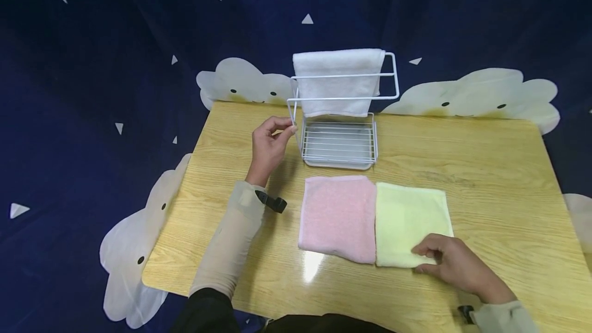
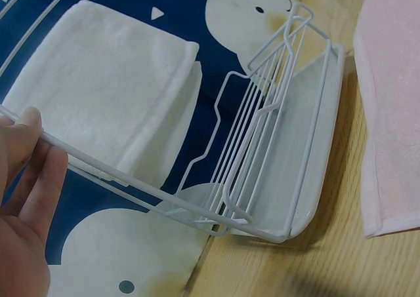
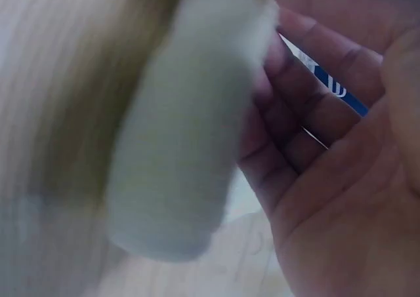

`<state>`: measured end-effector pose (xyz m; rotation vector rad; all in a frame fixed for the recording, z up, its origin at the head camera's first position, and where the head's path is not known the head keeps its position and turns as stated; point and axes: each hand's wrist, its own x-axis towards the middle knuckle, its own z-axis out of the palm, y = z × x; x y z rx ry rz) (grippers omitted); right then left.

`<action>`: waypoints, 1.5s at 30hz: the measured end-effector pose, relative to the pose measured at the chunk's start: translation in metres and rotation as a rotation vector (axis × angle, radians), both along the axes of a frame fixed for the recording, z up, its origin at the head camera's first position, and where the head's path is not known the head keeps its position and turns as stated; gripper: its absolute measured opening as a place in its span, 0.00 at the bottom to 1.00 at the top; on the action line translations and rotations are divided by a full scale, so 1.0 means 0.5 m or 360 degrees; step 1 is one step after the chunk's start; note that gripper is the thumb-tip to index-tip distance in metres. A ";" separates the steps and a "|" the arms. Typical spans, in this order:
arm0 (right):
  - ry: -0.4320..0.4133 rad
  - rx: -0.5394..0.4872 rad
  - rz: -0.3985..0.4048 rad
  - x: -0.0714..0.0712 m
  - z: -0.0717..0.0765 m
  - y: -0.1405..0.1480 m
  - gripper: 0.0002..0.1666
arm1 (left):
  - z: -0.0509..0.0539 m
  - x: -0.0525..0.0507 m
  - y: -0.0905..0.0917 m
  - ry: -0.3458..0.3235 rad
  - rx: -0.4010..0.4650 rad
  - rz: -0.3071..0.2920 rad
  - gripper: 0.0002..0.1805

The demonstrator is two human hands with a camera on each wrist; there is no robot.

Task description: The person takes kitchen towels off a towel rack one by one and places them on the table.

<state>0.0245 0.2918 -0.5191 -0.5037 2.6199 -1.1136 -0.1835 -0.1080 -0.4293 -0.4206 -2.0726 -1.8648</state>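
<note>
My left hand (image 1: 270,143) pinches the left upright wire of a white rack (image 1: 342,99) between thumb and fingers. A folded white towel (image 1: 339,81) hangs over the rack's upper bar. Below it sits a wire shelf (image 1: 339,140) above a white drip tray (image 2: 315,146). My right hand (image 1: 455,263) grips the lower right corner of a yellow towel (image 1: 407,220), which lies flat on the table. In the right wrist view that towel (image 3: 184,126) is blurred, its edge held at the fingertips. A pink towel (image 1: 339,217) lies flat to the left of the yellow one.
The wooden table (image 1: 499,168) carries the rack near its back edge. Behind and beside it hangs a dark blue cloth (image 1: 139,30) with white triangles and cloud shapes (image 1: 250,81).
</note>
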 end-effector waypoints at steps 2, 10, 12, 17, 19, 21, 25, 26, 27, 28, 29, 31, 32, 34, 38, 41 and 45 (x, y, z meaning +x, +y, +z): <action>0.0003 0.0009 0.0026 -0.005 0.009 0.001 0.19 | 0.001 0.000 -0.001 0.0009 -0.0002 0.0000 0.06; 0.0140 -0.0006 0.0020 -0.035 0.049 -0.008 0.20 | 0.001 -0.003 -0.003 0.0021 -0.0019 -0.0006 0.06; 0.0204 -0.0001 0.0030 -0.046 0.059 -0.013 0.21 | 0.001 -0.004 -0.003 0.0014 -0.0019 -0.0005 0.06; 0.0326 0.0013 0.0040 -0.075 0.086 -0.021 0.20 | -0.002 -0.004 -0.004 0.0010 -0.0023 0.0003 0.06; 0.0355 0.0017 0.0028 -0.086 0.099 -0.024 0.20 | -0.003 -0.003 -0.004 0.0013 -0.0015 0.0000 0.06; 0.0377 0.0030 0.0015 -0.096 0.114 -0.027 0.20 | -0.003 -0.003 -0.003 0.0016 -0.0005 -0.0006 0.06; 0.0434 0.0054 0.0002 -0.116 0.142 -0.030 0.21 | 0.000 -0.002 0.000 0.0021 0.0000 -0.0009 0.06; 0.0454 0.0059 0.0002 -0.122 0.149 -0.031 0.21 | 0.001 -0.001 0.000 0.0024 -0.0002 -0.0009 0.06; 0.0476 0.0070 0.0001 -0.128 0.156 -0.032 0.22 | 0.002 -0.001 0.000 0.0023 -0.0004 -0.0007 0.06; 0.0501 0.0078 0.0001 -0.134 0.163 -0.034 0.22 | 0.003 -0.002 0.000 0.0022 -0.0006 -0.0007 0.06; 0.0525 0.0089 0.0005 -0.140 0.171 -0.036 0.22 | 0.003 -0.002 0.001 0.0019 -0.0009 -0.0006 0.06; 0.0568 0.0106 0.0007 -0.152 0.186 -0.042 0.23 | 0.004 -0.002 0.001 0.0008 -0.0018 0.0000 0.06; 0.0585 0.0111 0.0011 -0.159 0.194 -0.045 0.23 | 0.005 -0.001 0.001 0.0002 -0.0023 0.0003 0.06; 0.0623 0.0116 0.0024 -0.173 0.210 -0.052 0.24 | 0.004 -0.001 0.001 -0.0010 -0.0032 0.0009 0.06; 0.0694 0.0122 0.0043 -0.196 0.243 -0.063 0.24 | 0.003 0.000 0.001 -0.0022 -0.0026 0.0014 0.06; 0.0729 0.0106 0.0049 -0.213 0.267 -0.068 0.24 | 0.003 0.000 0.001 -0.0020 -0.0013 0.0013 0.06; 0.0764 0.0072 0.0045 -0.235 0.298 -0.073 0.24 | 0.004 0.002 0.000 -0.0024 -0.0020 0.0019 0.06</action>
